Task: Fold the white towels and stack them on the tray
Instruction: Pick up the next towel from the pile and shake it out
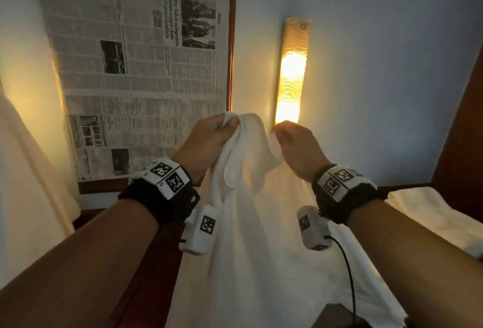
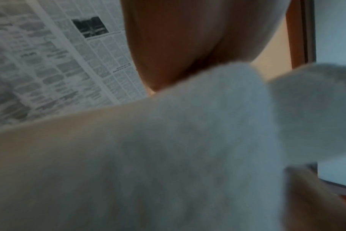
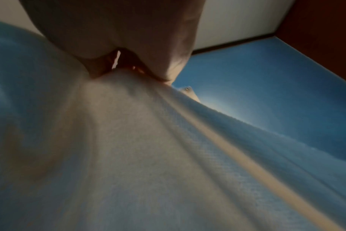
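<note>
Holding the towel (image 1: 251, 197) up by its top edge, the left hand (image 1: 206, 142) at 11 o'clock and the right hand (image 1: 298, 150) at 1 o'clock each pinch it, cloth hanging down between both arms.

Both forearms reach forward and upward, wrists raised close together. The left hand (image 1: 209, 139) curls its fingers around the white towel (image 1: 248, 197); the right hand (image 1: 298, 150) pinches its upper edge.
</note>
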`<action>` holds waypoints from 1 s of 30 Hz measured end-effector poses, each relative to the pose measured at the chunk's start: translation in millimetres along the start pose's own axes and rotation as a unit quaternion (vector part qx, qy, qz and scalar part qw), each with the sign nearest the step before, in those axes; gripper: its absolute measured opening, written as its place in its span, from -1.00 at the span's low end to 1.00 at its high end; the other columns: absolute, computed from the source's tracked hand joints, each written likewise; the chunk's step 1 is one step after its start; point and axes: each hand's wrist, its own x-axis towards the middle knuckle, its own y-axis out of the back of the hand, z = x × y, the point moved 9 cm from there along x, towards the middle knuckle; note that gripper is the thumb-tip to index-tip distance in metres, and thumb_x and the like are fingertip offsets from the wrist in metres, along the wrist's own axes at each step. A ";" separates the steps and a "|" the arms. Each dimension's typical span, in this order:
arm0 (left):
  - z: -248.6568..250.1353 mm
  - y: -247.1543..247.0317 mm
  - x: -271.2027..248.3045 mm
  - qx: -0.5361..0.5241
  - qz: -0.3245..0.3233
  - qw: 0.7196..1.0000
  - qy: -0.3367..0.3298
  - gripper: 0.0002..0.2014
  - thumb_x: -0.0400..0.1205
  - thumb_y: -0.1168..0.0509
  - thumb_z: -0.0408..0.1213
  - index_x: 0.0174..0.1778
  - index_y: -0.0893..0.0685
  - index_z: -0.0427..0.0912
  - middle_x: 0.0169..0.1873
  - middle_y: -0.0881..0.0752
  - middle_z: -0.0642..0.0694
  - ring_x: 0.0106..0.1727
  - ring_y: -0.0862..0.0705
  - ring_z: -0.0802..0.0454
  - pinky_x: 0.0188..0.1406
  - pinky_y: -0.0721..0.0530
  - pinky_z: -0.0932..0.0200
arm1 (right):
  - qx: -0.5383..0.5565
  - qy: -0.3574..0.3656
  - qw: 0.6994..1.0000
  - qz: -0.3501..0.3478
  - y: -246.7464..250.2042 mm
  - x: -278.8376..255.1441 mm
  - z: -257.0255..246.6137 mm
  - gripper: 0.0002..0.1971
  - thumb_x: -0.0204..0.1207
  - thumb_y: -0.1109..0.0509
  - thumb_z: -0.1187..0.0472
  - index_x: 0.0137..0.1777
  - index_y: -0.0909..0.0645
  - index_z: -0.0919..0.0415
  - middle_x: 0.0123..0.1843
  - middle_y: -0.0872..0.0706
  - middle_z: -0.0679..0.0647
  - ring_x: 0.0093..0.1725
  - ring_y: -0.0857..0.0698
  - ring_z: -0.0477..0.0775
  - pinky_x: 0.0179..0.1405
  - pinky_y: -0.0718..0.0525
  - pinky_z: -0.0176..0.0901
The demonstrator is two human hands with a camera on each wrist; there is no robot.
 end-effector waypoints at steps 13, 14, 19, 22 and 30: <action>-1.6 -94.8 -4.3 0.003 -0.050 0.999 0.018 -0.58 0.76 -0.19 0.10 0.12 -0.76 -0.19 -0.02 -0.81 -0.24 0.00 -0.78 -0.12 0.17 -0.71 -0.19 | 0.019 0.057 0.998 0.016 52.8 -8.4 -13.3 -0.84 0.67 -0.33 0.19 -0.04 -0.71 0.23 -0.14 -0.75 0.03 -0.12 -0.67 -0.04 -0.06 -0.57 -0.27; 2.5 -100.9 -1.3 0.027 -0.044 0.999 0.007 -0.52 0.72 -0.19 0.16 0.10 -0.76 -0.21 -0.03 -0.80 -0.27 0.00 -0.77 -0.15 0.15 -0.71 -0.20 | 0.042 0.052 0.998 0.016 58.6 -13.3 -3.9 -0.83 0.68 -0.32 0.18 -0.03 -0.71 0.23 -0.12 -0.76 0.04 -0.09 -0.69 -0.02 -0.03 -0.60 -0.24; 11.4 -116.5 12.0 0.065 0.014 0.998 -0.020 -0.58 0.79 -0.14 0.08 -0.10 -0.70 -0.18 -0.17 -0.73 -0.21 -0.14 -0.70 -0.07 0.07 -0.69 -0.15 | 0.014 -0.024 0.996 -0.083 51.1 -42.9 65.2 -0.71 0.60 -0.43 0.03 -0.17 -0.73 0.28 -0.23 -0.77 0.14 -0.26 -0.69 0.04 -0.16 -0.64 -0.06; 12.0 -118.4 17.6 0.055 0.046 0.997 -0.015 -0.51 0.75 -0.18 0.12 0.03 -0.73 -0.30 -0.05 -0.76 -0.38 -0.07 -0.74 -0.16 0.17 -0.72 -0.25 | -0.044 -0.109 0.981 -0.157 41.0 -63.9 129.2 -0.64 0.60 -0.42 0.00 -0.27 -0.68 0.29 -0.31 -0.70 0.13 -0.38 -0.60 -0.03 -0.38 -0.49 -0.22; -5.8 -103.5 10.6 0.011 0.120 0.992 0.043 -0.75 0.77 -0.28 -0.06 -0.07 -0.81 -0.04 -0.21 -0.83 -0.03 -0.13 -0.79 0.01 0.01 -0.71 -0.05 | 0.010 -0.126 0.985 -0.116 54.4 -62.8 218.4 -0.76 0.66 -0.34 0.20 -0.21 -0.68 0.25 -0.24 -0.73 0.18 -0.21 -0.65 0.16 -0.19 -0.59 -0.02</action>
